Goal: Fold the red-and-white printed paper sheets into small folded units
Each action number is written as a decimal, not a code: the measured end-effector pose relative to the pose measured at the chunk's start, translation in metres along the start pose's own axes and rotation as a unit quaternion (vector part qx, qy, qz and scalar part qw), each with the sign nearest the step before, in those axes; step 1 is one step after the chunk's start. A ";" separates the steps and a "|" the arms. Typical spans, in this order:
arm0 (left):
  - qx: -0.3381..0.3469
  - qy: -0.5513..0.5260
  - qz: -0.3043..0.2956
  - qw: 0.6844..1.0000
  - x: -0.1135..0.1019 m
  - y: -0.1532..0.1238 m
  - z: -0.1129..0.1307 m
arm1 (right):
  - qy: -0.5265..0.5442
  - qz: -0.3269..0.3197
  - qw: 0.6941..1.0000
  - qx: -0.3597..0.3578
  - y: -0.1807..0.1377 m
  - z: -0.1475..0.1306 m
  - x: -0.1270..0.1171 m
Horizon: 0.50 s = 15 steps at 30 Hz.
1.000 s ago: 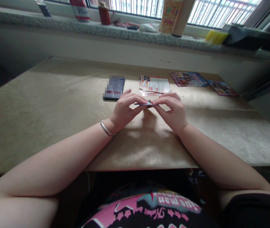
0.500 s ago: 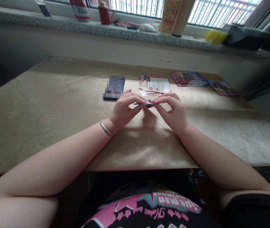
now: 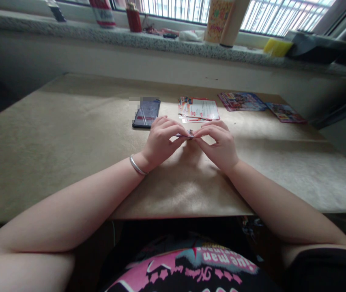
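Note:
Between my two hands, over the table, is a thin printed packet [image 3: 190, 132], seen nearly edge-on and mostly hidden by fingers. My left hand [image 3: 164, 137] pinches its left side between thumb and fingers; a silver bangle circles that wrist. On the other side, my right hand [image 3: 219, 141] pinches it too, and the fingertips of both hands almost meet at its middle. Just beyond the hands lies a loose stack of printed cards [image 3: 203, 108], the top one white with a red border. A phone [image 3: 147, 113] rests face up past my left hand.
Colourful flat packs [image 3: 242, 101] lie overlapping at the table's back right, with another pack [image 3: 286, 112] beside them. Behind the table [image 3: 54, 162] runs a stone window sill [image 3: 78, 32] holding a red can, a tall tumbler [image 3: 218, 20], a yellow item and a dark box.
My fingertips have come closer together on the packet, so less of it shows. Both hands have shifted slightly, while the phone and cards stay put.

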<state>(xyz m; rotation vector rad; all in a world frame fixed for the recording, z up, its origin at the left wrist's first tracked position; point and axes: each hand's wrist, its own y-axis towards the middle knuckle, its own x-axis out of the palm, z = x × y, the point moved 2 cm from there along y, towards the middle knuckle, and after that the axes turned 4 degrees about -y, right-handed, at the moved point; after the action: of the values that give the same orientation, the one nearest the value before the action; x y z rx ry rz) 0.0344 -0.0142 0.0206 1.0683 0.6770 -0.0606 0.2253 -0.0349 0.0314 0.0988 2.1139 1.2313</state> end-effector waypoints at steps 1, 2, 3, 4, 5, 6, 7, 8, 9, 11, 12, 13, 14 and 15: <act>-0.003 -0.001 0.005 1.000 0.000 0.000 0.000 | 0.000 0.003 1.000 -0.005 0.000 0.000 0.000; -0.004 -0.002 0.008 1.000 0.000 0.000 -0.001 | -0.001 0.007 1.000 -0.010 0.000 -0.001 0.000; -0.005 -0.001 0.009 1.000 0.000 0.000 -0.001 | -0.005 0.010 1.000 -0.014 0.001 -0.001 -0.001; -0.002 0.004 0.008 1.000 0.000 0.000 -0.001 | -0.009 0.011 1.000 -0.019 0.001 -0.002 -0.001; 0.001 0.013 0.005 1.000 0.000 -0.001 0.000 | -0.015 0.008 1.000 -0.024 0.001 -0.002 -0.002; 0.006 0.025 -0.001 1.000 0.000 -0.001 0.000 | -0.022 0.003 0.999 -0.028 0.001 -0.002 -0.002; 0.008 0.038 -0.008 0.999 0.000 -0.001 0.000 | -0.030 -0.005 0.999 -0.031 0.001 -0.003 -0.001; 0.010 0.050 -0.015 0.999 0.000 -0.001 0.001 | -0.035 -0.011 0.999 -0.031 0.001 -0.003 -0.001; 0.010 0.058 -0.019 0.998 0.000 -0.001 0.002 | -0.038 -0.014 0.999 -0.031 0.001 -0.003 -0.001; 0.010 0.061 -0.019 0.998 -0.001 -0.001 0.002 | -0.037 -0.012 0.999 -0.030 0.000 -0.003 0.000; 0.009 0.058 -0.015 0.998 -0.001 0.000 0.003 | -0.038 -0.011 0.999 -0.028 0.000 -0.003 0.000; 0.007 0.055 -0.012 0.998 -0.001 0.000 0.002 | -0.040 -0.010 0.999 -0.026 0.000 -0.003 0.001; 0.006 0.053 -0.010 0.999 -0.001 0.000 0.002 | -0.044 -0.010 0.999 -0.024 0.000 -0.002 0.001; 0.003 0.054 -0.011 0.998 -0.001 0.000 0.002 | -0.048 -0.011 0.999 -0.023 0.000 -0.002 0.001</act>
<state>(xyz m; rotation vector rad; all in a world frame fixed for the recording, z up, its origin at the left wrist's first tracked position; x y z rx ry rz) 0.0346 -0.0160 0.0211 1.0753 0.7873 -0.0244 0.2234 -0.0357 0.0311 0.1126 1.9979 1.2373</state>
